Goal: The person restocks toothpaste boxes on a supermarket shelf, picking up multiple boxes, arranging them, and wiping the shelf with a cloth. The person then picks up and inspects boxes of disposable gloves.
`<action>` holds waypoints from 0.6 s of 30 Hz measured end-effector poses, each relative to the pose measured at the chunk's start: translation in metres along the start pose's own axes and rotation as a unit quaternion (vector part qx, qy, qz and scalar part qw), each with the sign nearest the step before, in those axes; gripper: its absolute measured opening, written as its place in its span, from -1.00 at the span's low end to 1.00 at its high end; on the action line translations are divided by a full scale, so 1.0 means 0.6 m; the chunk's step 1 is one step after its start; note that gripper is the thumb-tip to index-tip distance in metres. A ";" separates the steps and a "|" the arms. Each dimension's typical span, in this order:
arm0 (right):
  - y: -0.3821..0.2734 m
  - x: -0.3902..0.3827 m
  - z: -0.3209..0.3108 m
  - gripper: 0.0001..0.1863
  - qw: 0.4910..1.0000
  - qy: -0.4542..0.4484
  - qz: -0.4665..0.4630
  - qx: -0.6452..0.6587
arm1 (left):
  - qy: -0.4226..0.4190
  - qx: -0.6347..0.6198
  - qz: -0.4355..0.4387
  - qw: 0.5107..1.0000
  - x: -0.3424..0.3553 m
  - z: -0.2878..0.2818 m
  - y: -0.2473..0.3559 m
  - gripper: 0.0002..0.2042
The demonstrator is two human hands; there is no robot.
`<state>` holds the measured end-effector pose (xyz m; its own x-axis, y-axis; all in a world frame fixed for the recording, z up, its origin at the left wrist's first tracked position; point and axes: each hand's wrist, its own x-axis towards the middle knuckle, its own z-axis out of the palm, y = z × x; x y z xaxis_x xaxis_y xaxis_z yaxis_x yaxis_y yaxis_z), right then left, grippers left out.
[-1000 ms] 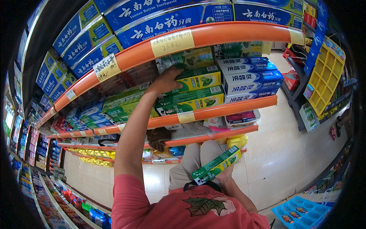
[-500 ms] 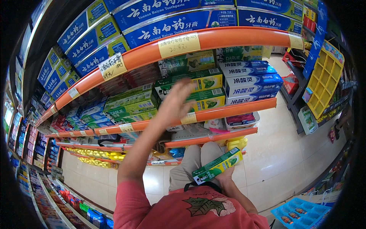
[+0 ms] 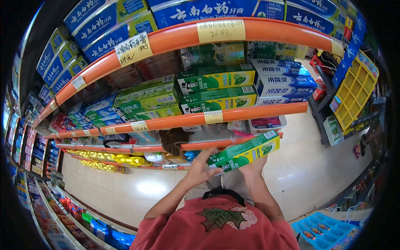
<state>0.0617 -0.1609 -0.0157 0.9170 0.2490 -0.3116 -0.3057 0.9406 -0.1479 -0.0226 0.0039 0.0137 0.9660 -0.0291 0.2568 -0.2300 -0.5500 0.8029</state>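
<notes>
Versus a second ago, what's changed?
Left hand came down off the shelf boxes and now grips the left end of the green-and-yellow carton; right hand brought that carton toward the shelves. The shelf boxes stayed stacked.

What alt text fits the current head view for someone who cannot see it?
A person's left hand and right hand hold a long green-and-yellow box in front of orange-edged shelves, where similar boxes are stacked beside blue-and-white boxes.

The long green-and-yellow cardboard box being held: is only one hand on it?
No, the left hand grips the box at one end and the right hand holds it toward the other.
</notes>
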 end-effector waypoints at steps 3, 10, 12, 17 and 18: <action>0.003 -0.002 0.032 -0.51 1.000 0.014 0.015 0.005 | -0.006 -0.219 -0.146 0.965 -0.007 -0.018 0.011 -0.37; 0.001 -0.007 0.062 -0.49 0.998 -0.040 0.037 0.014 | 0.088 -0.387 -0.162 0.903 0.006 0.002 0.022 -0.46; -0.001 -0.011 0.071 -0.48 0.997 -0.077 0.024 0.023 | 0.103 -0.394 -0.147 0.901 0.012 0.001 0.027 -0.46; -0.010 -0.016 0.074 -0.49 0.986 -0.166 0.012 0.031 | 0.087 -0.391 -0.158 0.902 0.022 -0.016 0.051 -0.52; -0.012 -0.017 0.074 -0.49 0.984 -0.177 0.016 0.029 | 0.089 -0.388 -0.156 0.904 0.024 -0.019 0.054 -0.53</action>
<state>0.0661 -0.1600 0.0300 0.9420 0.3342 0.0319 -0.3304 0.9398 -0.0871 -0.0177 -0.0051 0.0495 0.9798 0.1987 -0.0205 -0.0293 0.2444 0.9692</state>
